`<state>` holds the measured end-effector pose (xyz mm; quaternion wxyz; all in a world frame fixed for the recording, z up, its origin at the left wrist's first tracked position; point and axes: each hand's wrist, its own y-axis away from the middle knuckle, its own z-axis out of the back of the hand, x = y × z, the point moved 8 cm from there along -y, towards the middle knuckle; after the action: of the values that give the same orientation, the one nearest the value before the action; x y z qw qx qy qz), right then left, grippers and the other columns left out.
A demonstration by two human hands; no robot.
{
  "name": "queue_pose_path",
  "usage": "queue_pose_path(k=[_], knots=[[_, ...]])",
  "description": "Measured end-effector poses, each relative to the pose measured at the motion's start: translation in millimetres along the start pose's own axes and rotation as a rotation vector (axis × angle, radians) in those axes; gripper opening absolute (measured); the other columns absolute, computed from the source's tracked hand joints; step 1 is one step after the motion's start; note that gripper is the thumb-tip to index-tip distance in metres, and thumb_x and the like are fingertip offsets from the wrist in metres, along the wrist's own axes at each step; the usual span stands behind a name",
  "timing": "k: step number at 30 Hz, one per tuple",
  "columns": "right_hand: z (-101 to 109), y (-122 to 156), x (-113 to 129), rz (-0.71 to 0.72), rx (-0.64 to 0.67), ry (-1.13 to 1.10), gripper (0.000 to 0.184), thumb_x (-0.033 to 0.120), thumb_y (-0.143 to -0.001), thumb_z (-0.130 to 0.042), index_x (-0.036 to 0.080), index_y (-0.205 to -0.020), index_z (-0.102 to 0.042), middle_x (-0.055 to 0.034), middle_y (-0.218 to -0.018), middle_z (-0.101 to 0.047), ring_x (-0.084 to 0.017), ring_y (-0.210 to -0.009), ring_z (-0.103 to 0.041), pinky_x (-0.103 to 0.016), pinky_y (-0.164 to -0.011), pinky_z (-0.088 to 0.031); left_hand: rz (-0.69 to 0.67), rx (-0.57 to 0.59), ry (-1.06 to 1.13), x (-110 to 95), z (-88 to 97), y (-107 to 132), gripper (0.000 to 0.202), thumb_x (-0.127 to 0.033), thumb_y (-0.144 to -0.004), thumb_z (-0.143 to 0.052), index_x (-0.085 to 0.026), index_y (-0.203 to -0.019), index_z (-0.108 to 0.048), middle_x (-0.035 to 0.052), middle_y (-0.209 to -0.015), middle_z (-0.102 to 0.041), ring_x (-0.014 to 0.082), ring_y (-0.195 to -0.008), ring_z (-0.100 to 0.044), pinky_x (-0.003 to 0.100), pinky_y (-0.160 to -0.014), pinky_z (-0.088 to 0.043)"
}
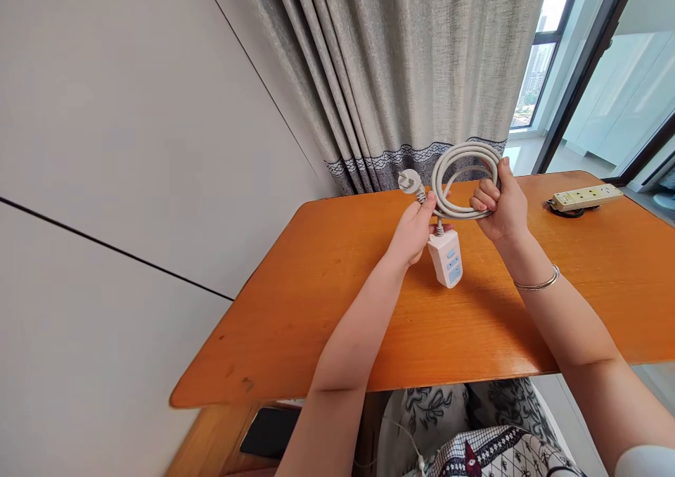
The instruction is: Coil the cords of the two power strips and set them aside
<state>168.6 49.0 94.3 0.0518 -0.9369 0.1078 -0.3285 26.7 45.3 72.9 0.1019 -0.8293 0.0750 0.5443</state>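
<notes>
A white extension cord (440, 155) is wound into a round coil and held up above the wooden table. My right hand (500, 202) is closed round the right side of the coil. On the coil's lower left, my left hand (415, 229) pinches the cord near its plug (409, 181), whose pins point up and left. The small white socket block (446, 259) hangs below the coil, close to my left fingers, with pale blue outlet faces. Some of my left fingers are hidden behind the cord and block.
The orange-brown table (295, 308) spans the view. A cream power strip (588, 197) with a black cord lies at its far right. Behind hangs a grey curtain (422, 55), with a white wall panel (131, 111) on the left. A dark phone-like slab (270, 432) lies below the table edge.
</notes>
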Motion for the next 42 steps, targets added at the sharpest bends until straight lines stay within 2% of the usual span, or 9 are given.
queue_pose_path(k=[3,9,14,21,26,30,35,39,42], knots=[[-0.7,-0.6,-0.6,-0.014,0.013,0.053,0.040,0.050,-0.094,-0.064,0.023,-0.071,-0.045,0.0139,-0.042,-0.020,-0.004,-0.033,-0.015,-0.017,-0.033,-0.022,0.003,0.006,-0.046,-0.1,-2.0,1.7,0.021,-0.034,-0.095,-0.063,-0.014,-0.093,-0.068,0.0083,-0.102,-0.074,0.0138,-0.087,-0.068,0.022,-0.069,-0.057],[-1.1,-0.2,-0.3,-0.004,0.023,0.167,0.044,0.052,-0.093,-0.065,0.024,-0.071,-0.040,0.0134,-0.043,-0.020,-0.004,-0.033,-0.017,-0.018,-0.034,-0.024,0.063,0.095,-0.151,4.0,-5.2,0.9,0.029,-0.038,-0.092,-0.066,-0.015,-0.111,-0.062,0.0105,-0.099,-0.077,0.0200,-0.093,-0.073,0.030,-0.074,-0.062],[-0.3,-2.6,-8.5,-0.050,0.068,0.150,0.041,0.054,-0.092,-0.065,0.024,-0.073,-0.045,0.0131,-0.044,-0.020,-0.005,-0.034,-0.019,-0.019,-0.036,-0.029,0.045,0.087,-0.145,3.1,-2.3,-2.6,0.019,-0.030,-0.093,-0.065,-0.016,-0.105,-0.062,0.0091,-0.094,-0.078,0.0210,-0.093,-0.075,0.035,-0.080,-0.063],[0.5,-6.0,-24.8,-0.130,0.091,0.049,0.038,0.056,-0.091,-0.066,0.024,-0.076,-0.052,0.0132,-0.044,-0.021,-0.005,-0.035,-0.020,-0.018,-0.040,-0.037,-0.002,-0.032,-0.031,7.4,6.0,-11.6,0.012,-0.027,-0.091,-0.065,-0.015,-0.092,-0.063,0.0056,-0.080,-0.075,0.0231,-0.098,-0.074,0.037,-0.088,-0.059],[1.2,-7.5,-27.0,-0.116,0.101,0.023,0.040,0.055,-0.090,-0.068,0.023,-0.075,-0.050,0.0134,-0.044,-0.020,-0.004,-0.035,-0.019,-0.016,-0.039,-0.035,-0.022,0.044,0.124,4.8,0.4,-11.9,0.009,-0.018,-0.085,-0.071,-0.015,-0.091,-0.066,0.0007,-0.074,-0.067,0.0232,-0.106,-0.072,0.037,-0.097,-0.054],[0.2,-7.1,-28.9,-0.136,0.109,0.028,0.038,0.055,-0.090,-0.067,0.024,-0.076,-0.051,0.0133,-0.045,-0.019,-0.004,-0.035,-0.021,-0.017,-0.039,-0.035,0.004,0.047,0.223,0.4,-2.3,-9.4,0.018,-0.008,-0.084,-0.067,-0.015,-0.101,-0.069,-0.0009,-0.071,-0.064,0.0204,-0.097,-0.073,0.037,-0.098,-0.053],[3.7,-6.6,-30.4,-0.166,0.045,0.015,0.038,0.054,-0.093,-0.064,0.024,-0.076,-0.049,0.0133,-0.045,-0.021,-0.005,-0.035,-0.021,-0.017,-0.041,-0.037,0.034,0.029,0.320,-1.2,-6.9,-6.0,0.028,-0.005,-0.092,-0.056,-0.012,-0.116,-0.067,-0.0033,-0.065,-0.058,0.0115,-0.067,-0.065,0.035,-0.094,-0.055],[7.5,-8.4,-33.9,-0.135,0.034,0.065,0.039,0.058,-0.090,-0.064,0.024,-0.077,-0.050,0.0123,-0.046,-0.029,-0.006,-0.038,-0.028,-0.021,-0.046,-0.045,0.058,0.013,0.361,0.8,-7.3,-6.0,0.023,-0.011,-0.100,-0.047,-0.011,-0.102,-0.070,-0.0038,-0.063,-0.052,0.0073,-0.057,-0.054,0.030,-0.090,-0.055],[10.5,-11.5,-36.6,-0.066,0.061,0.162,0.044,0.068,-0.084,-0.065,0.024,-0.084,-0.057,0.0067,-0.057,-0.052,-0.010,-0.052,-0.053,-0.028,-0.059,-0.055,0.036,-0.038,0.368,-0.7,-2.4,-7.6,0.028,-0.012,-0.102,-0.044,-0.011,-0.089,-0.069,-0.0035,-0.063,-0.050,0.0063,-0.056,-0.052,0.027,-0.088,-0.055]])
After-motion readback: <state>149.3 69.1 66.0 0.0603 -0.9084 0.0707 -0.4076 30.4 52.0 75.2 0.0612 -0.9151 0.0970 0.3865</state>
